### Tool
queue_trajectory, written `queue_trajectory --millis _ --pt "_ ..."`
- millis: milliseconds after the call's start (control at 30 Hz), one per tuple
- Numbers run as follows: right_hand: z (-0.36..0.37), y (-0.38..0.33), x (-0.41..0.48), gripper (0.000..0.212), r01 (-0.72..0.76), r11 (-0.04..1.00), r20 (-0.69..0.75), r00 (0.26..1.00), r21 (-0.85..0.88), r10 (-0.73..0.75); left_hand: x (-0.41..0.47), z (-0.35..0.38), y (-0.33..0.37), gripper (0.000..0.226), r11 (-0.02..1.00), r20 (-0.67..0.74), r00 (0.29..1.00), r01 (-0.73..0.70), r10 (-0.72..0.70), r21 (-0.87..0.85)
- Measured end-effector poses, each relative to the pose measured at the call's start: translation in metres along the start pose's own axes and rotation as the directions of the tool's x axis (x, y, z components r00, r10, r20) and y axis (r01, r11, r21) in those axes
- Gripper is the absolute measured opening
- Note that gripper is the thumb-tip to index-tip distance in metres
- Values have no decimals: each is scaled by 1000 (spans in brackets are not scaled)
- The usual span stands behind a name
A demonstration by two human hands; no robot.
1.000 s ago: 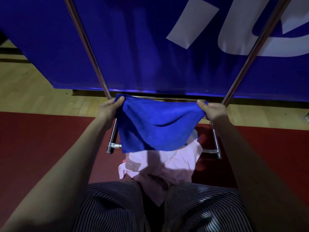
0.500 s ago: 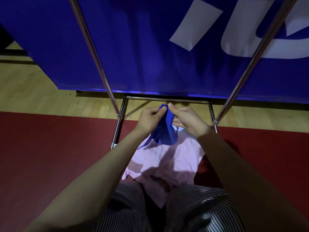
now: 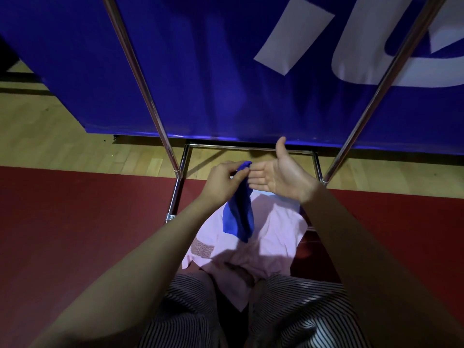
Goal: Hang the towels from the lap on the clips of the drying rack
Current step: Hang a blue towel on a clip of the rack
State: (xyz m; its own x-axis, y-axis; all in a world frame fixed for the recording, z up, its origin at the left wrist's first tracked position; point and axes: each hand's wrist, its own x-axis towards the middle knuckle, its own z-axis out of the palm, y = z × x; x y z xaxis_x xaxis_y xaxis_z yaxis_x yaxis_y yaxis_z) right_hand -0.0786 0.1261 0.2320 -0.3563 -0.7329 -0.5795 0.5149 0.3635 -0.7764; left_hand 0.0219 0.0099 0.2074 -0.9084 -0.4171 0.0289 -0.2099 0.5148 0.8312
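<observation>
Sports hall or gym by the look of it, not a home. Pale strip-wood floor [image 3: 62, 136] runs 9 to 3 o'clock, w/ dark stripes [image 3: 22, 90] at 10 o'clock, court-style. Nearer in, a wide red floor zone [image 3: 75, 222] spreads both sides. Big blue banner [image 3: 213, 71] fills 12 o'clock, huge white letters [image 3: 293, 36] at 1 o'clock, an event-type backdrop. Chrome drying rack [image 3: 140, 79] stands straight on the floor in front. Light's dim.

Towel [image 3: 276, 244] on lap — rack [image 3: 140, 79] ahead, banner [image 3: 213, 71] behind it
</observation>
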Motion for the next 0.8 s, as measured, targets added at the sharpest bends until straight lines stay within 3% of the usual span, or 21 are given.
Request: queue_trajectory --millis 67,167,267,367,400,467,567,633,700,800 --pt "-8 4 2 97 4 996 -29 1000 -88 -7 4 -3 -3 20 1000 11 1000 0 -1 30" --pt "-14 8 -3 50 76 971 -202 972 -227 -123 8 -6 -4 16 995 1 1000 2 -2 101" --pt "-21 18 -3 16 175 911 -316 900 -373 -302 8 -10 -2 4 997 28 999 33 -31 -63" --pt "-31 28 0 59 177 863 -117 958 -473 -261 7 -16 2 12 958 139 989 89 -53 -271" --pt "-31 30 1 60 172 856 -14 979 -487 -205 7 -18 2 14 942 169 984 104 -51 -320" --pt "-30 34 1 40 181 803 107 983 -568 -147 6 -22 3 15 919 201 978 129 -56 -371" --pt "-33 38 5 4 151 688 10 979 -710 -204 8 -27 -4 16 904 187 975 186 -121 -385" --pt "-37 39 6 20 157 740 -76 959 -654 -272 10 -31 -9 21 904 158 976 202 -152 -376" --pt "-42 38 6 11 203 822 -189 918 -533 -349 12 -35 -17 27 927 124 979 192 -160 -323" --pt "-48 31 3 5 293 860 -289 855 -417 -431 13 -40 -28 21 945 59 984 180 -170 -274"
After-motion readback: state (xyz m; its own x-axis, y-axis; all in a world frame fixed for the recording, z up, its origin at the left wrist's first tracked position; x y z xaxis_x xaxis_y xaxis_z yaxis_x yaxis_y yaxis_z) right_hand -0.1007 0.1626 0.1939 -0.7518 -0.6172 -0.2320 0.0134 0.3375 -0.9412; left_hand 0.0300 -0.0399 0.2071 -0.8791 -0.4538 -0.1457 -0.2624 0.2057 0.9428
